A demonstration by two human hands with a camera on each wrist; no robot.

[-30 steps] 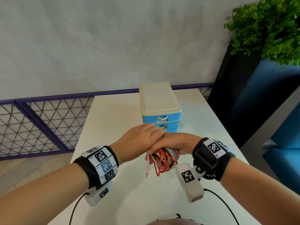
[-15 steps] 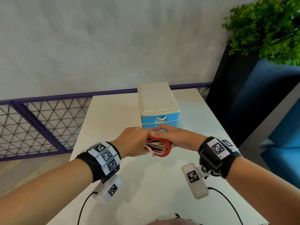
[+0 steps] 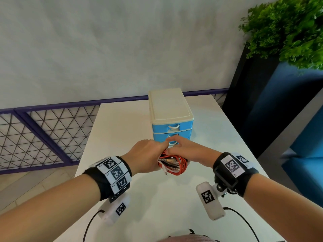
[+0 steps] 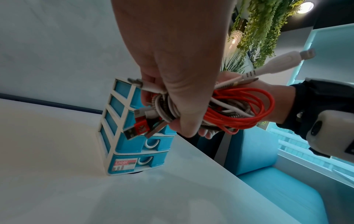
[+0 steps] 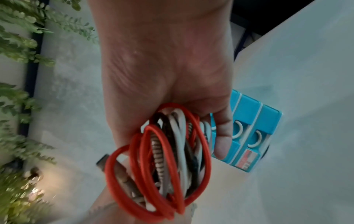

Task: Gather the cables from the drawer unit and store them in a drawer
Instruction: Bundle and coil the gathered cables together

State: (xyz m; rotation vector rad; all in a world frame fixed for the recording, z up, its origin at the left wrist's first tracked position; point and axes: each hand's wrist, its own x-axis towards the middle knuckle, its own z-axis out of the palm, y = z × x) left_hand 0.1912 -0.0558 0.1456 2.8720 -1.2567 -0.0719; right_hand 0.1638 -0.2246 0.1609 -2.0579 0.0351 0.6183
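A blue drawer unit (image 3: 172, 123) with a cream top and white handles stands on the white table (image 3: 120, 123), every drawer that shows pushed in. Just in front of its lower drawers, both hands hold a coiled bundle of cables (image 3: 174, 165) in red, white and braided grey. My left hand (image 3: 148, 154) grips the bundle from the left, fingers curled round the coils (image 4: 239, 109). My right hand (image 3: 185, 149) wraps it from the right, red loops (image 5: 168, 159) hanging below the palm. Several plugs (image 4: 138, 128) stick out toward the unit (image 4: 122, 136). The lowest drawers (image 5: 254, 133) are hidden in the head view.
A purple rail with wire mesh (image 3: 43, 137) runs behind the table on the left. A dark planter with green foliage (image 3: 288, 28) and blue seating (image 3: 305, 172) stand to the right. The table's right edge (image 4: 220, 163) drops off beside the unit.
Both hands have carried the bundle away from me, up close to the drawer fronts. The loops that dangled loose below the hands are now pressed together between them.
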